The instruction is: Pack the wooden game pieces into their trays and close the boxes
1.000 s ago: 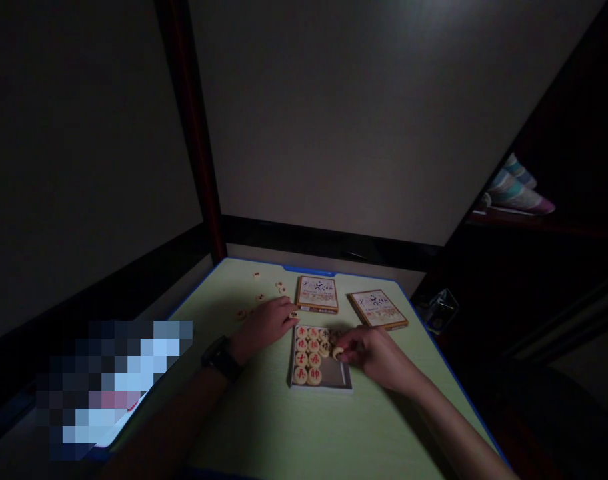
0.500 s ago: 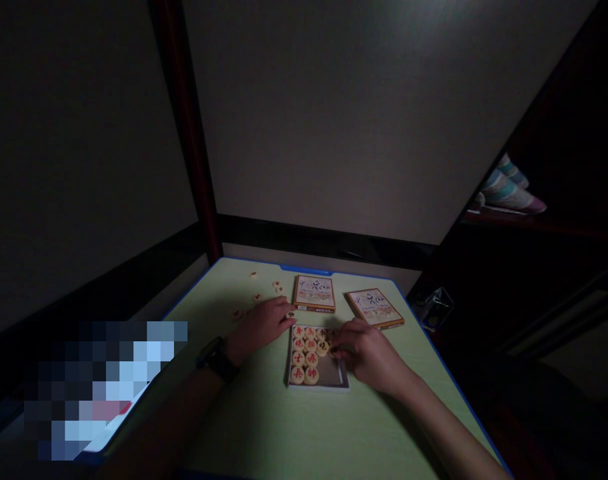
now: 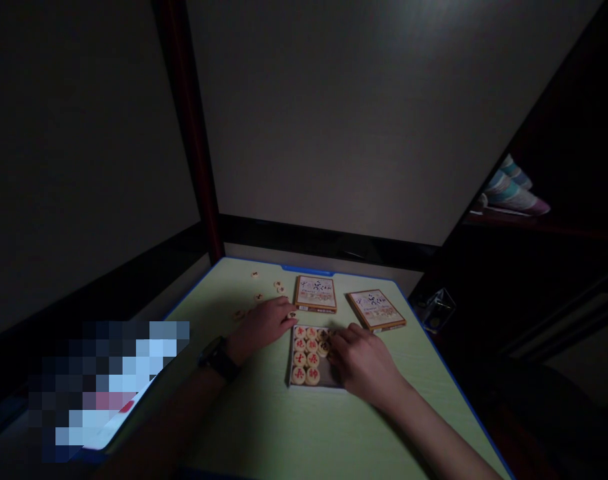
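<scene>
A shallow open box (image 3: 330, 375) holds rows of round wooden Chinese chess pieces, with red characters in the left columns (image 3: 313, 359) and dark ones in the column beside them (image 3: 323, 347). My right hand (image 3: 367, 360) is over the box's right side, fingers pinched down on a chess piece that they mostly hide. At the box's upper left corner, my left hand (image 3: 269, 327), with a dark watch on the wrist, has its fingertips closed on a dark-lettered chess piece (image 3: 292, 315). Several loose chess pieces (image 3: 259, 297) lie on the table beyond it.
Two printed cardboard lids or boxes (image 3: 316, 294) (image 3: 376, 309) lie behind the open box. The pale green table (image 3: 264, 427) has a blue edge and stands near a wall. A bright, blurred-out screen is at left. Striped cloth items (image 3: 514, 190) sit on a shelf at right.
My right hand has shifted slightly, its fingers now covering the piece that showed under them and the box's right edge. My left hand stays in place with its piece.
</scene>
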The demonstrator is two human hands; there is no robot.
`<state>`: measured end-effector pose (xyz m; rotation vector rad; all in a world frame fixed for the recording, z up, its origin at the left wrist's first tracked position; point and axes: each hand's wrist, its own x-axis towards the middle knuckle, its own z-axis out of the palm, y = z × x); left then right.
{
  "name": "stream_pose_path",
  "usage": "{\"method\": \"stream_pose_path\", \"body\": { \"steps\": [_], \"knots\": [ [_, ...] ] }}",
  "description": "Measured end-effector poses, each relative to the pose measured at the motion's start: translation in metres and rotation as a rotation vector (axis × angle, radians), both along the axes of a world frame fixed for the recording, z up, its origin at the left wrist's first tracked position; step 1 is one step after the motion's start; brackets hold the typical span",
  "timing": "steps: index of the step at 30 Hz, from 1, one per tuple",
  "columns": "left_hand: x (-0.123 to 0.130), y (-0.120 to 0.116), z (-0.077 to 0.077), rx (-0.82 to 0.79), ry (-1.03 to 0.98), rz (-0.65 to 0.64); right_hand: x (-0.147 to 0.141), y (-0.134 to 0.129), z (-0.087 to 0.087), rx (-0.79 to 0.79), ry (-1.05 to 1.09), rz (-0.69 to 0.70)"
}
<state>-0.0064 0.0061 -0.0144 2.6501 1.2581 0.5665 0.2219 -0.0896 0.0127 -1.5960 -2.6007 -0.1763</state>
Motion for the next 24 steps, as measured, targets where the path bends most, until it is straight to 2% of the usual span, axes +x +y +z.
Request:
{"method": "stream_pose_path", "body": {
  "steps": [7, 14, 19, 24],
  "knots": [
    [0.0003, 0.0004, -0.0003, -0.006, -0.004, 0.000, 0.0013, 0.0022, -0.0023, -0.019, -0.019, 0.005],
    [-0.0008, 0.0009, -0.0020, 0.008, -0.013, -0.009, 0.0029, 0.0019, -0.0008, -0.060, 0.058, -0.065],
    [-0.0007, 0.0022, -0.0020, 0.039, -0.061, -0.010, 0.0000, 0.0002, 0.0037, -0.071, 0.014, -0.125],
    [-0.0002, 0.0051, -0.0051, 0.040, -0.115, 0.014, 0.0002, -0.0002, 0.0001, -0.059, 0.003, -0.152]
  ]
}}
